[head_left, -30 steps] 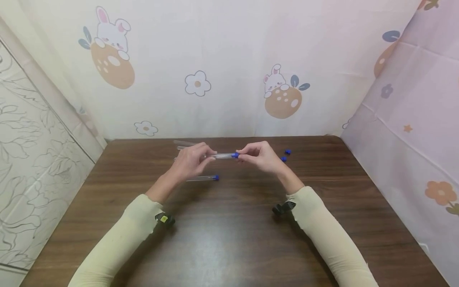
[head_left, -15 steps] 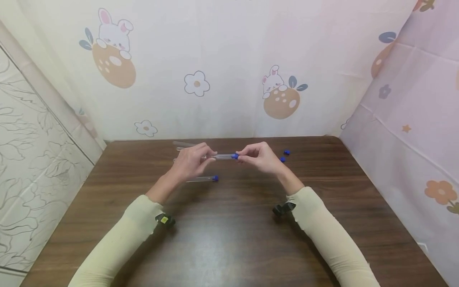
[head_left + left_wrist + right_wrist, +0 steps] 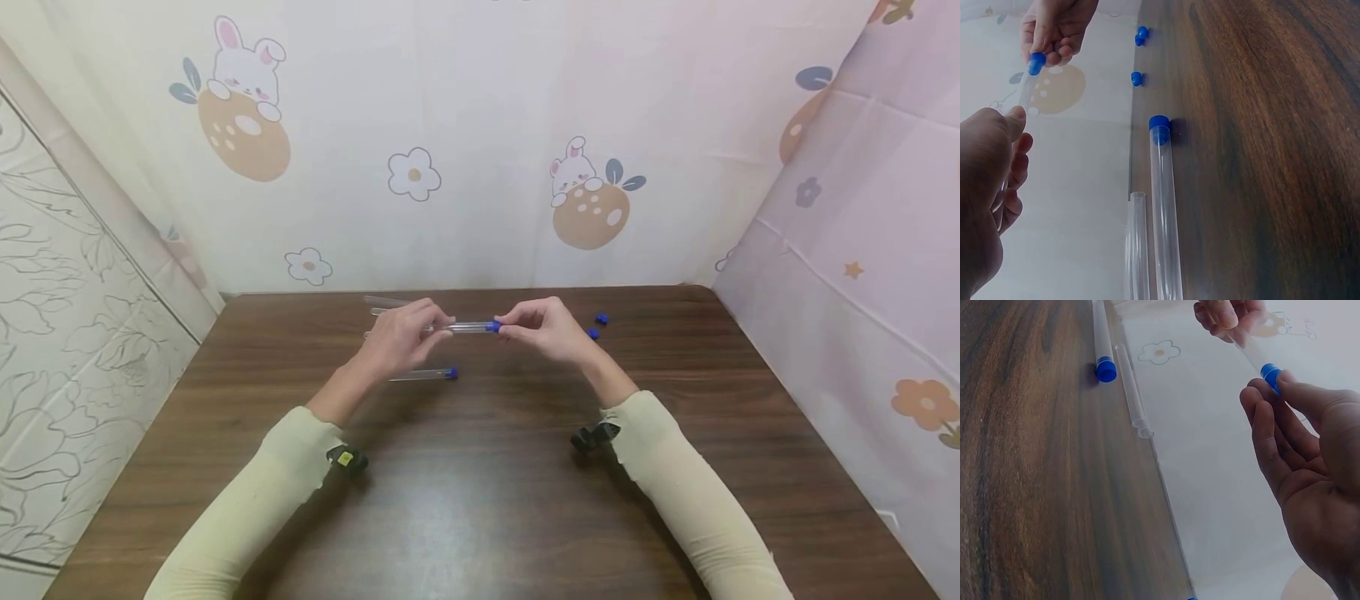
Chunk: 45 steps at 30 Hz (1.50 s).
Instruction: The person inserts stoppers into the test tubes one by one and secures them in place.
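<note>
The left hand (image 3: 397,337) hides the left end of the clear tube (image 3: 470,327), and the right hand (image 3: 551,329) covers part of the blue cap (image 3: 492,327), so how far it is seated is hard to make out. Slim, colourless and see-through, the tube is up above the desk (image 3: 480,483) between the hands: the left grips its body, the right pinches the cap. Another capped tube (image 3: 423,375) lies on the desk, cut off in both wrist views
</note>
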Motion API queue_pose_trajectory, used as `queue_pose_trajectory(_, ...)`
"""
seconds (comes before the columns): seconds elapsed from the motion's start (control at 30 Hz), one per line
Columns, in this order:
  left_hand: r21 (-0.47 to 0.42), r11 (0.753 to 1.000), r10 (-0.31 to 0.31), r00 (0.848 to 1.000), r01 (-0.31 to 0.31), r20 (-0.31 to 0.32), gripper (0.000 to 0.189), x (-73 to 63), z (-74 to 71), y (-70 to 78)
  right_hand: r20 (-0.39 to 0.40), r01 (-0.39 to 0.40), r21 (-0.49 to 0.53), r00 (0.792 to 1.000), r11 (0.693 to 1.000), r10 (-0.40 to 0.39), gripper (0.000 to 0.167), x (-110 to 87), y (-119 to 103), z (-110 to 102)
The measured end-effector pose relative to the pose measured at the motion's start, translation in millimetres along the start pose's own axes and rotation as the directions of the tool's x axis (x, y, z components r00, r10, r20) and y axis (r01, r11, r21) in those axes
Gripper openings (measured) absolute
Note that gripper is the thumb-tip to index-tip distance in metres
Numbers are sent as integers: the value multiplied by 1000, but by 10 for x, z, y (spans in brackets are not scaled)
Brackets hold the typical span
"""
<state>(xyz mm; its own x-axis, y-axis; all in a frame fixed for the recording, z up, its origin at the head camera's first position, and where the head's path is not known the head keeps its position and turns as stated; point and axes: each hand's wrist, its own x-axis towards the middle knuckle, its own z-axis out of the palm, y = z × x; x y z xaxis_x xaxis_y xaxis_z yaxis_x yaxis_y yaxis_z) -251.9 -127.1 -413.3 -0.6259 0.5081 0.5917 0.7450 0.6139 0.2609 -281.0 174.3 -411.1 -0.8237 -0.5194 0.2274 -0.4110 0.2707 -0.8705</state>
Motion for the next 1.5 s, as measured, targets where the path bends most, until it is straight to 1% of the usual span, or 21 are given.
queue_pose_trajectory(0.27, -12, 1000, -17, 1000, 17, 25, 15, 5, 2, -12, -12, -8, -9, 1000, 1000, 8, 18, 4, 38, -11)
queue_pose_trajectory(0.4, -21, 999, -33, 999, 34, 36, 14, 7, 3, -21, -7, -9, 6, 1000, 1000, 9, 18, 12, 40, -10)
queue_pose_trajectory(0.53, -37, 997, -66, 996, 68, 53, 14, 8, -15, -20, -4, -6, 16, 1000, 1000, 6, 19, 24, 32, -12)
queue_pose_trajectory(0.77, -51, 991, -122, 989, 126, 86, 15, 4, -56, -48, -8, 7, 23, 1000, 1000, -7, 26, 22, 31, -43)
queue_pose_trajectory(0.87, -55, 990, -123, 989, 128, 81, 15, -5, -73, -73, -12, 4, 29, 1000, 1000, -4, 27, 19, 43, -70)
queue_pose_trajectory(1.03, -55, 992, -112, 992, 115, 62, 16, -31, -116, -118, -34, -5, 2, 999, 1000, 5, 28, 7, 57, -134)
queue_pose_trajectory(1.17, -50, 992, -112, 992, 115, 59, 17, -55, -150, -142, -43, -3, -14, 999, 1000, 2, 26, -23, 58, -195)
queue_pose_trajectory(1.5, -29, 992, -123, 992, 124, 36, 16, -151, -218, -204, -57, -2, -4, 998, 1000, 2, 24, -103, 79, -318)
